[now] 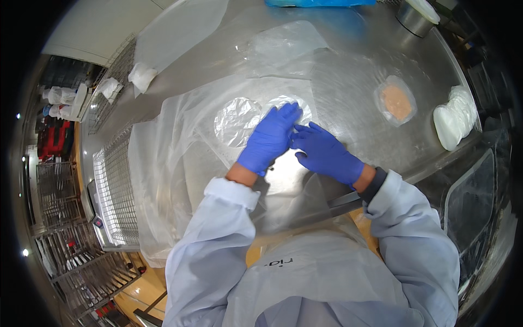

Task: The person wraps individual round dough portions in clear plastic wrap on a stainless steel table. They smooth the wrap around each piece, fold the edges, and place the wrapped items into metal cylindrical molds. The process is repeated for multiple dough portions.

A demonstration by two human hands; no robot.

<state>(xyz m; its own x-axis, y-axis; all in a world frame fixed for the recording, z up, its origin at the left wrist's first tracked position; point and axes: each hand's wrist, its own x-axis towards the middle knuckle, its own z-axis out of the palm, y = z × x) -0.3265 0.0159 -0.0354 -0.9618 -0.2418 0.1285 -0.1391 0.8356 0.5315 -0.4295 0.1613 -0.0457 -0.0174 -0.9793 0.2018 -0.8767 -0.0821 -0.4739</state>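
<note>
My left hand (267,137), in a blue glove, lies flat over the lower part of a shiny round disc (295,101) that looks like foil or clear film. Close beside it, my right hand (327,152) has bent fingers, with its fingertips by the disc's right edge. Nothing can be made out between those fingers. Left of my hands, a second crinkled shiny disc (238,122) rests on a translucent plastic sheet (171,122). To the right on the steel table (347,90), an orange-pink round patty (395,102) sits within a clear film.
A stack of white wrapped discs (455,118) stands near the table's right edge. Wire baskets (114,192) line the left side. Another plastic sheet (294,43) lies farther back, before a blue object (318,2). A metal container (416,18) is at the back right.
</note>
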